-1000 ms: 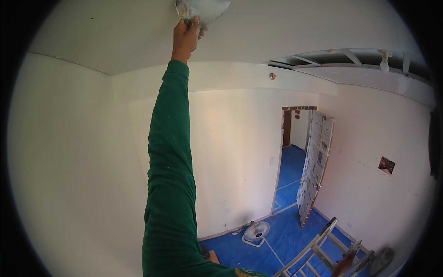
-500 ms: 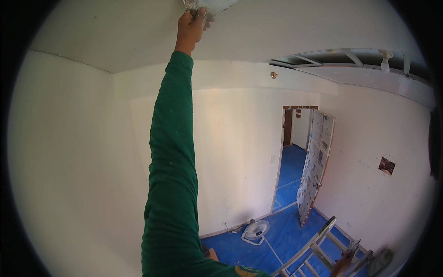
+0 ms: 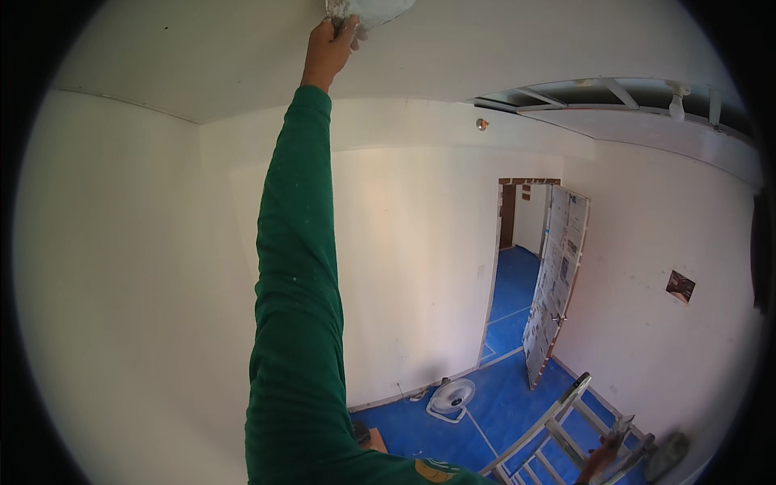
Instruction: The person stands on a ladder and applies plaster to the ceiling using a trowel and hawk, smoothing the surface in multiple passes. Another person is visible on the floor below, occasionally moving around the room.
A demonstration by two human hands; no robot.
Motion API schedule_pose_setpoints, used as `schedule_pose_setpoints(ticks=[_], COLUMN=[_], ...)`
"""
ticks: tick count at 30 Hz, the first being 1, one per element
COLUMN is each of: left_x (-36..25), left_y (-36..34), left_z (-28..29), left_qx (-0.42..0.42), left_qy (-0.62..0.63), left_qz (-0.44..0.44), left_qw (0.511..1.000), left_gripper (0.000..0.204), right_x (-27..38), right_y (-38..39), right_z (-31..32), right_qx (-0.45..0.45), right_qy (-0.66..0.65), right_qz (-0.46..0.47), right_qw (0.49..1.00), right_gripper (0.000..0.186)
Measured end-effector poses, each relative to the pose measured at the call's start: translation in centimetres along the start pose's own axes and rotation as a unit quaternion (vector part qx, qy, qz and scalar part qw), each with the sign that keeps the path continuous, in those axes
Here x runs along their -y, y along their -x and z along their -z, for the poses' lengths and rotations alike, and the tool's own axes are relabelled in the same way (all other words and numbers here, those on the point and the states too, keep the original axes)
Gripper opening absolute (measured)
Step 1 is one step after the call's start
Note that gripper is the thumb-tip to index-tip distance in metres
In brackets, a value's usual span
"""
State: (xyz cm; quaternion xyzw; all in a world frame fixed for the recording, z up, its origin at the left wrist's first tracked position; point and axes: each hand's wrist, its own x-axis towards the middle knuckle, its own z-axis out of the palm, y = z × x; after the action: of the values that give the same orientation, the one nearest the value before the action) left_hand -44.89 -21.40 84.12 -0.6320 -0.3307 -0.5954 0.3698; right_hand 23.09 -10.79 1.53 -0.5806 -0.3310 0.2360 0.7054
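Observation:
My left hand (image 3: 331,48), in a green sleeve, is raised and closed on a wide putty knife (image 3: 362,8) caked with pale material, against or very near the white ceiling (image 3: 202,48); the top of the knife is cut off by the frame. Low at the right my right hand (image 3: 598,457) is partly visible beside the aluminium ladder (image 3: 554,424), closed on a grey, smeared flat tool (image 3: 621,428), too small to make out fully.
Blue sheeting (image 3: 517,388) covers the floor, with a white fan (image 3: 453,396) on it. A paper-covered door (image 3: 558,275) stands open in the far wall (image 3: 404,242). An open ceiling strip (image 3: 550,97) shows framing and a bulb (image 3: 677,105). A dark bundle (image 3: 664,457) lies beside the ladder.
My left hand and the knife have moved upward and slightly right since a second ago. The room appears slightly higher in the view. My right hand still has its tool.

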Motion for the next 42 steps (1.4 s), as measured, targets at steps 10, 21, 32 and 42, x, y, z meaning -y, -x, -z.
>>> schedule_pose_setpoints(ticks=[10, 21, 32, 42], left_x=[1.4, 0.7, 0.1, -2.9], left_y=[0.5, 0.9, -0.3, 1.6], left_z=[0.7, 1.3, 2.8, 9.6], left_qx=[-0.017, -0.006, -0.008, -0.025], left_qy=[-0.024, -0.042, -0.23, -0.435], left_qz=[-0.023, -0.003, -0.042, -0.033], left_qw=[0.999, 0.999, 0.972, 0.9], left_gripper=[0.035, 0.035, 0.048, 0.041], right_x=[-2.3, 1.2, -0.1, -1.5], right_y=[-1.0, -0.7, -1.2, -1.6], right_z=[-0.6, -0.2, 0.4, 0.9], right_qx=[-0.034, 0.003, -0.003, -0.002], right_qy=[0.172, 0.078, 0.081, 0.068], right_qz=[0.126, 0.032, 0.054, 0.049], right_qw=[0.976, 0.996, 0.995, 0.996], right_gripper=[0.052, 0.046, 0.048, 0.051])
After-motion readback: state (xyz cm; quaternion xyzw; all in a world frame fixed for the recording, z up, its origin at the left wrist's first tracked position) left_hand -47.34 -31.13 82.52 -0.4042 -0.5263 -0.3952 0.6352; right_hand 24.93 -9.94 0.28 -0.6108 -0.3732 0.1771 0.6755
